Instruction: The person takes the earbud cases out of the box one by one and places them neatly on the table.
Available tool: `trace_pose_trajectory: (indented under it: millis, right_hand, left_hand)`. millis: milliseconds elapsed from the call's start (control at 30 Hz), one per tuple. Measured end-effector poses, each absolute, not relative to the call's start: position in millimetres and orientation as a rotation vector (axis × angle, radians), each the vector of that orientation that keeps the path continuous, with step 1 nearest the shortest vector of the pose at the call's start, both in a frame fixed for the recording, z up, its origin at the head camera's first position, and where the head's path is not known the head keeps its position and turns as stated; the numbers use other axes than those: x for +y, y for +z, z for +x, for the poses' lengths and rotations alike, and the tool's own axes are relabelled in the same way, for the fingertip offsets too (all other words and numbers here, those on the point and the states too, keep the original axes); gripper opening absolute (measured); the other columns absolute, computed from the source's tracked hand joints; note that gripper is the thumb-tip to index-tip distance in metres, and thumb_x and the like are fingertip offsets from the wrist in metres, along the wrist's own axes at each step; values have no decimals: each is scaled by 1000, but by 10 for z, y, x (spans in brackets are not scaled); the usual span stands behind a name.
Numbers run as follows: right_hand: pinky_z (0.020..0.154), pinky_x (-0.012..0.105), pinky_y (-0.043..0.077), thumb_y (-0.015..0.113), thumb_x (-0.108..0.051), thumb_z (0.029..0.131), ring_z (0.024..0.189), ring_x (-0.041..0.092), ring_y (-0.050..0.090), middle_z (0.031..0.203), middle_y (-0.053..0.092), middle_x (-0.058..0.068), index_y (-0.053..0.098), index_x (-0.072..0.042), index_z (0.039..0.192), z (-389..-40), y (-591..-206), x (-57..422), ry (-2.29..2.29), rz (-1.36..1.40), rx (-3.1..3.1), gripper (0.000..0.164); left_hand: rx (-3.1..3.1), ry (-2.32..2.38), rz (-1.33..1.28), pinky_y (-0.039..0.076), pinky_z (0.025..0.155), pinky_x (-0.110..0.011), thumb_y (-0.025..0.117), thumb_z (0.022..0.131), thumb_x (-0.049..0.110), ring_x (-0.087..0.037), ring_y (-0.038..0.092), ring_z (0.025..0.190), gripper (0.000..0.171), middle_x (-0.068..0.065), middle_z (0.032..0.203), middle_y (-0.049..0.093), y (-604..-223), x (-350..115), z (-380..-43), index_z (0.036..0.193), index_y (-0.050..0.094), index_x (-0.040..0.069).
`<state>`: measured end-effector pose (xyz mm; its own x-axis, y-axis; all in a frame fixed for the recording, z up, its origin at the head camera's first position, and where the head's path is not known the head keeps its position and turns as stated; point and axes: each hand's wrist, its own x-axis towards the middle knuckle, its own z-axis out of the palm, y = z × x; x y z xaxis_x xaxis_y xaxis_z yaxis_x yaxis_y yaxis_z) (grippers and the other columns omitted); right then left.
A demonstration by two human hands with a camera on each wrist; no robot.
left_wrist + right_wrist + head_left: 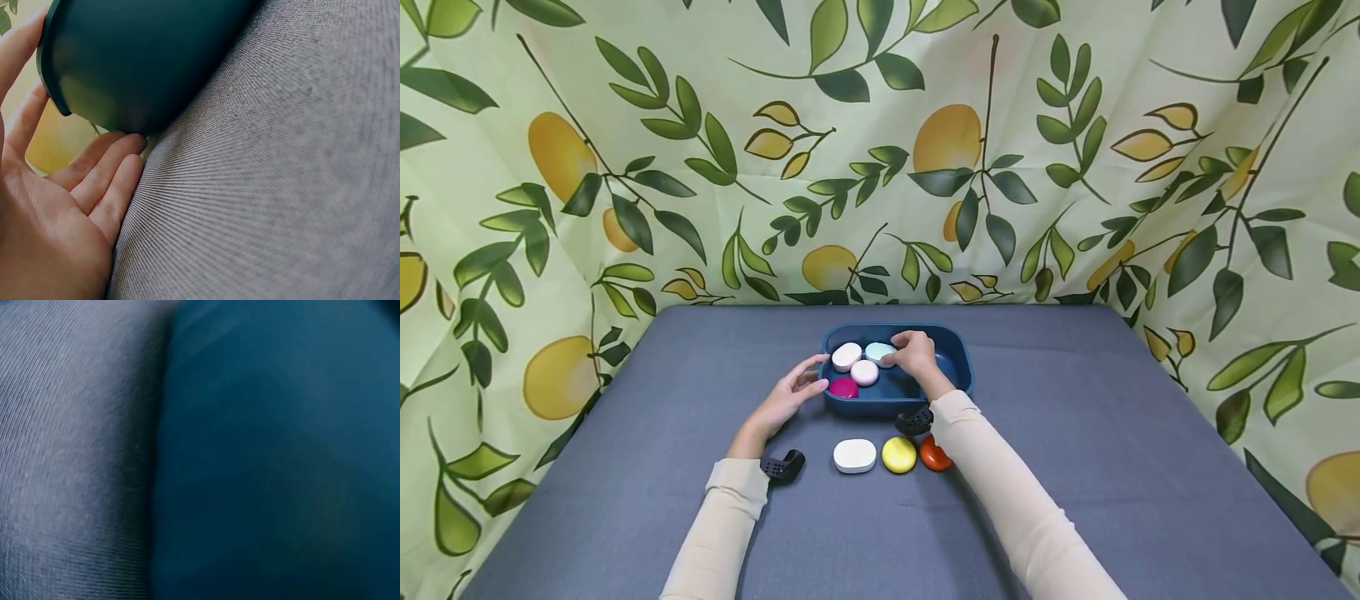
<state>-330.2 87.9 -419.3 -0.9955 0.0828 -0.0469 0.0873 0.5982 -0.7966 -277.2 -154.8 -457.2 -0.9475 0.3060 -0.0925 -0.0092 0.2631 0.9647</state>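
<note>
Tray (868,407), blue, on the tabletop (1112,417), your right grip (916,354) pinching a pale blue soap (877,353) inside it, your left grip (786,402) relaxed, touching its left end, two pale pink soaps (847,357) and magenta soap (843,387) within, white soap (854,456), yellow soap (898,455) and red soap (935,454) in front.

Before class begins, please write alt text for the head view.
A person's right hand pinches a pale blue oval in a blue tray holding two pink pieces and a magenta one; the left hand touches its left end. White, yellow and red pieces lie in front.
</note>
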Motion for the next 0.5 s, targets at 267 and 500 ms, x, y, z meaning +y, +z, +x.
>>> trace_pose_trajectory:
  millis: [267,500]
  right_hand:
    - [99,39,47,82,-11,73,119,31,56,116,71,16,69,-2,114,-3320,-4223,860,-1342,169,2813,44]
    - [98,39,48,82,-9,74,118,32,56,115,71,17,69,-1,114,-3328,-4232,850,-1317,142,2819,43]
  left_hand:
    - [2273,1747,279,25,117,-59,53,99,26,-37,32,144,51,-16,156,32,-4564,-1542,-2765,147,37,25]
    - [2276,1743,273,24,118,-59,54,99,28,-37,31,145,51,-14,156,31,-4586,-1545,-2773,147,37,25]
